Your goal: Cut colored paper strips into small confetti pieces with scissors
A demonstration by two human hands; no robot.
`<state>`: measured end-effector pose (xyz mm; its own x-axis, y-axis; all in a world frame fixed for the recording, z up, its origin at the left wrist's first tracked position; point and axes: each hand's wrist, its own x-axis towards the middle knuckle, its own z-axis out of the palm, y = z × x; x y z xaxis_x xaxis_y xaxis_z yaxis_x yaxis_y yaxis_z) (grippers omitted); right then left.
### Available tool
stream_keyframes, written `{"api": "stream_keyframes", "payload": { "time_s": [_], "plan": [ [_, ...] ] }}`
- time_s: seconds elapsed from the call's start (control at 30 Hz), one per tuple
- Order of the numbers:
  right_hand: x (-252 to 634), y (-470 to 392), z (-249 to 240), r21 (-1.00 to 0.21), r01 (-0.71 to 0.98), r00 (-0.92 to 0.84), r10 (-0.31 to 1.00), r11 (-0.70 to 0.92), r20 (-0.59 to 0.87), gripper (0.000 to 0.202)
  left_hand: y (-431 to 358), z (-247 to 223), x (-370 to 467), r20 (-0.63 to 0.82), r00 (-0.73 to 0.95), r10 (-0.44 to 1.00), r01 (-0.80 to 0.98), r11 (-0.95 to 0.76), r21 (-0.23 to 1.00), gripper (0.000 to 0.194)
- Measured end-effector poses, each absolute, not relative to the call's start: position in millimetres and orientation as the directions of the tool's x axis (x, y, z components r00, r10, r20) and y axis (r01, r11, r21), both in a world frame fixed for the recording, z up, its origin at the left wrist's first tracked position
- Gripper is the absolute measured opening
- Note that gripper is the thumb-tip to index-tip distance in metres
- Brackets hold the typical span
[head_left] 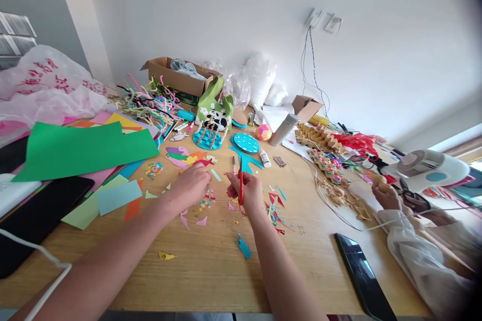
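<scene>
Red-handled scissors (241, 189) are in my right hand (249, 191), the blades pointing away from me. My left hand (195, 180) hovers over the table, fingers bent together beside the colourful paper fish (188, 156); whatever it may hold is too small to make out. Small round paper dots (207, 201) lie just under my left hand. Pink scraps (202, 221), a blue piece (244, 247) and a yellow scrap (166, 256) are scattered nearer to me. Past the scissors is a cut light-blue sheet (246, 161), next to a small white bottle (265, 158).
Green paper (86, 150) and coloured sheets cover the left side. Pipe cleaners (150, 103), a cardboard box (173, 77) and a grey bottle (284, 129) stand behind. A phone (363, 273) lies front right, near another person's hands (387, 195) and a white fan (429, 169).
</scene>
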<state>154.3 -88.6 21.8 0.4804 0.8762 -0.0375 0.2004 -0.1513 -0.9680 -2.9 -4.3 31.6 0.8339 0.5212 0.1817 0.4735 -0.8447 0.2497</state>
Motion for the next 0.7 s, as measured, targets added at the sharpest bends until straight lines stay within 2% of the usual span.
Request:
{"api": "stream_keyframes", "payload": {
  "time_s": [0.07,0.13,0.27,0.43,0.7],
  "plan": [
    [158,-88,18,-0.965,0.201,0.484,0.873,-0.169,-0.052,0.042,-3,25,10,0.109,0.794,0.598,0.564,-0.792,0.233,0.021],
    [161,-88,14,-0.966,0.184,0.494,0.867,-0.179,-0.067,0.042,-3,18,19,0.096,0.74,0.666,0.641,-0.742,0.198,0.02],
    [163,-90,7,-0.971,0.148,0.516,0.853,-0.187,-0.085,0.044,-5,12,30,0.037,0.689,0.724,0.709,-0.683,0.172,0.019],
    [162,-96,11,-0.963,0.21,0.499,0.866,-0.169,-0.043,0.043,-3,11,42,-0.045,0.685,0.727,0.724,-0.672,0.153,0.02],
    [154,-114,41,-0.947,0.306,0.48,0.875,-0.102,0.061,0.039,3,13,41,-0.056,0.69,0.721,0.719,-0.676,0.158,0.025]
  ]
}}
